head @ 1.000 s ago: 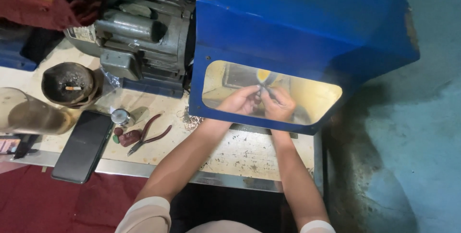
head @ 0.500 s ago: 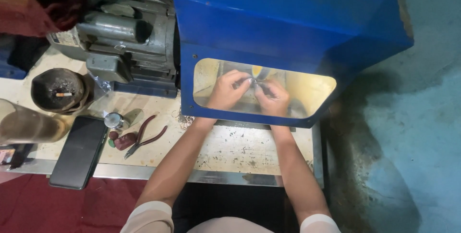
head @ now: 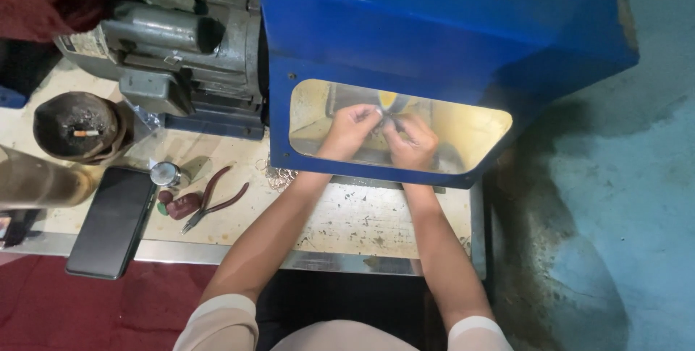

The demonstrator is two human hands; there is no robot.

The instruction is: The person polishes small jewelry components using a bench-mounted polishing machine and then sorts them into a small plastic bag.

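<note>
Blue hood [head: 434, 25]: painted metal, chipped; motor [head: 181, 47]: dull grey metal; phone [head: 112, 221]: glossy black.

Item between hands [head: 384, 130] indistinct

Warm yellow light filled the window of the blue hood [head: 441, 25], brightest just above the grip of the two hands [head: 384, 130], which showed slightly soft through the pane. The tabletop [head: 362, 221] to their near side was evenly lit. Deep shadow lay under it, and the corners were dim.
</note>
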